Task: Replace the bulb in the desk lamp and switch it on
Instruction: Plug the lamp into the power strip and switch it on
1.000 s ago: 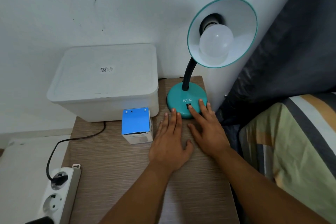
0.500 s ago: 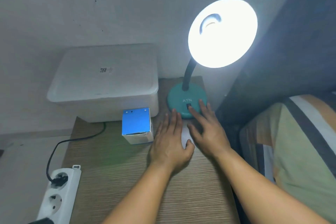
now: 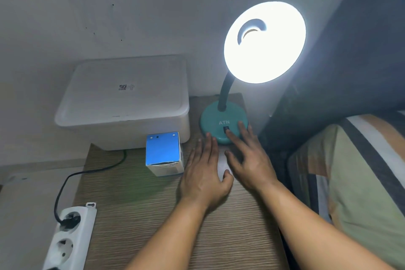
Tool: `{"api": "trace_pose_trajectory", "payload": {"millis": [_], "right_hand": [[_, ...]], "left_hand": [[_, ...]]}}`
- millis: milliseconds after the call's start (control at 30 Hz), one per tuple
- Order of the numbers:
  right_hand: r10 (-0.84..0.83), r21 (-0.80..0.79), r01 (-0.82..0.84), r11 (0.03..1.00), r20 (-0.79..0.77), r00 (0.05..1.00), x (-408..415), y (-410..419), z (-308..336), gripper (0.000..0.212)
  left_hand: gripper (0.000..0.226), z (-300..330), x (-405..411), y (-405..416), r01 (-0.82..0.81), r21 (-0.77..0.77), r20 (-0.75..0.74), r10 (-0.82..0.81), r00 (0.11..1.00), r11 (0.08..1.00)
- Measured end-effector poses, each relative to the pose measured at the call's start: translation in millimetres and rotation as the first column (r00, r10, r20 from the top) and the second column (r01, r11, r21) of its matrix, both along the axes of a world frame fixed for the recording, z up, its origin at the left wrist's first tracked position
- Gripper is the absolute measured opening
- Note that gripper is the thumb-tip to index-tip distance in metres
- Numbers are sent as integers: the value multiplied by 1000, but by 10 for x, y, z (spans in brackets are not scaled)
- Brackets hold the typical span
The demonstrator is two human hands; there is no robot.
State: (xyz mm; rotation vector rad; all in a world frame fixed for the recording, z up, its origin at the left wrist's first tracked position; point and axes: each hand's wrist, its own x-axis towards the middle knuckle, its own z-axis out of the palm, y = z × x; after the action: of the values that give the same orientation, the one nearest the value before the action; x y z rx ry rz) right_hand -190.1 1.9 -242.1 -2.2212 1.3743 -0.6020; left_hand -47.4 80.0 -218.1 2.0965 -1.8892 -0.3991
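The teal desk lamp stands at the back right of the wooden table, its round base (image 3: 215, 122) marked ATN. Its shade (image 3: 264, 42) glows bright white, so the bulb inside is lost in glare. My right hand (image 3: 247, 158) lies spread at the base, with the index fingertip on the small black switch (image 3: 226, 130). My left hand (image 3: 203, 173) rests flat on the table just left of it, fingers apart, fingertips near the base's front edge. A blue and white bulb box (image 3: 164, 153) stands to the left of my left hand.
A white lidded plastic bin (image 3: 122, 103) fills the back left of the wooden table (image 3: 135, 208). A black cord (image 3: 72, 179) runs to a white power strip (image 3: 70, 236) at the front left. A striped pillow (image 3: 359, 173) and dark fabric lie right.
The lamp was dark one second ago and lit up by half a second ago; it stays lit. Both hands have kept their places, index finger still on the switch.
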Motion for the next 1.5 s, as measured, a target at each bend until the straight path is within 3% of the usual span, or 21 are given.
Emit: {"api": "trace_pose_trajectory", "payload": {"millis": [1500], "right_hand": [[8,3,-8,1000,-38,999,8,-1,-2,63]], "left_hand": [[87,56,2,-3,0,9,-27,1,1000,1000]]}}
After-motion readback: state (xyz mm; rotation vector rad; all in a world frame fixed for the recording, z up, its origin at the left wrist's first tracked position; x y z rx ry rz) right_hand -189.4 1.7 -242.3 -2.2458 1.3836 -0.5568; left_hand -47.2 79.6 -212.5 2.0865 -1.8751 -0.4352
